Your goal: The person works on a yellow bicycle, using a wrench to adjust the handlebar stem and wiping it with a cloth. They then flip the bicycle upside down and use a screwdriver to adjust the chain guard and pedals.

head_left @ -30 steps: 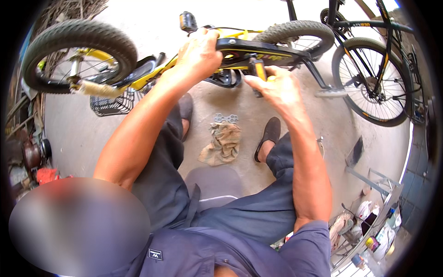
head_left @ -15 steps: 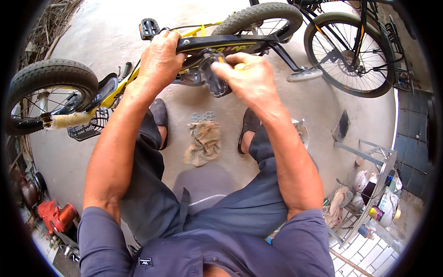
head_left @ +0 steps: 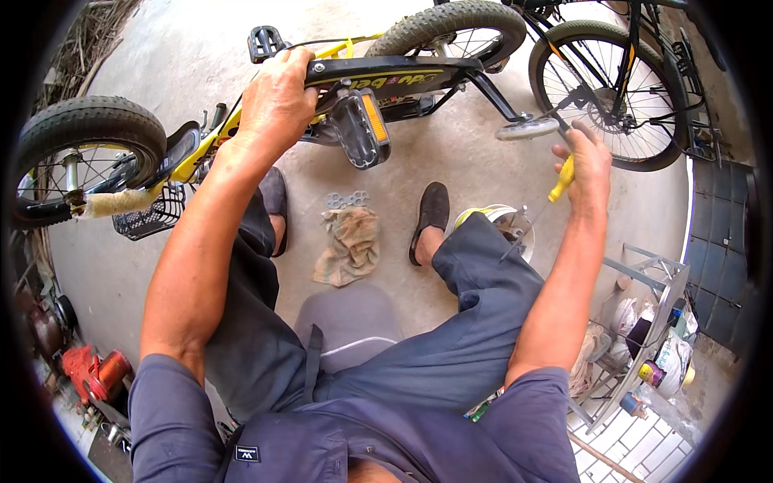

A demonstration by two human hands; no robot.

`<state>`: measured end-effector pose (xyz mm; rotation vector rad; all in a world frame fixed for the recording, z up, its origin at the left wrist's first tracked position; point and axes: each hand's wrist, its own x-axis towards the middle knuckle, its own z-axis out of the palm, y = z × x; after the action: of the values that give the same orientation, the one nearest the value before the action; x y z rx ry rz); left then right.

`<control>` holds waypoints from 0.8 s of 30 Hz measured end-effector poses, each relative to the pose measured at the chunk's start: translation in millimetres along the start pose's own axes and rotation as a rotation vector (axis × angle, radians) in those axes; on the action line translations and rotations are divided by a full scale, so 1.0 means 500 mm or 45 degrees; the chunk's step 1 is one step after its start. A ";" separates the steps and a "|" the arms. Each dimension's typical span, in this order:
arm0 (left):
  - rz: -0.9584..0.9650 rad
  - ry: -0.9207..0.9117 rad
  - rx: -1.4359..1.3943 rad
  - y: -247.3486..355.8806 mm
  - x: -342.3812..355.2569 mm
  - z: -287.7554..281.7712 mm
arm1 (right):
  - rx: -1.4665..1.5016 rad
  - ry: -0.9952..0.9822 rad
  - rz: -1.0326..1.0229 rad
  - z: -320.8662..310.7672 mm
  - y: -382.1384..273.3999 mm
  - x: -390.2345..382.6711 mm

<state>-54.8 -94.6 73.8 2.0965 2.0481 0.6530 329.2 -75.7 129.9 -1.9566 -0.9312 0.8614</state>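
Observation:
A small yellow and black child's bicycle lies upside down before me, wheels up. My left hand (head_left: 278, 97) is closed round the near end of its black chain guard (head_left: 394, 74). Beside that hand hangs a black pedal (head_left: 360, 129) with an orange reflector; another pedal (head_left: 264, 44) shows beyond. My right hand (head_left: 586, 165), away to the right near the white training wheel (head_left: 527, 129), grips a screwdriver (head_left: 561, 179) by its yellow handle. The thin shaft points down toward my right knee.
A cloth (head_left: 350, 245) and a grey multi-hole spanner (head_left: 346, 200) lie between my feet. A tub (head_left: 522, 229) with metal parts stands beside my right leg. A larger bicycle (head_left: 612, 97) stands at far right, above a cluttered metal rack (head_left: 636, 354). Red machinery (head_left: 97, 374) sits at left.
My right hand has moved from the pedal out to the right with the screwdriver, uncovering the pedal's reflector. My left hand stays on the chain guard. My right knee has swung outward.

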 end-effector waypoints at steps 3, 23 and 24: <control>0.038 0.032 -0.006 0.002 -0.003 0.002 | -0.186 -0.125 -0.117 0.000 0.014 -0.005; 0.066 -0.048 -0.174 -0.019 0.010 -0.012 | -1.069 -0.217 -1.008 0.035 0.021 0.001; 0.062 -0.053 -0.173 -0.020 0.007 -0.011 | -1.055 -0.223 -1.017 0.035 0.021 -0.002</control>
<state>-66.3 -91.8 75.4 2.0710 1.8806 0.7274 317.8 -74.5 112.9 -1.8406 -2.2229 0.1605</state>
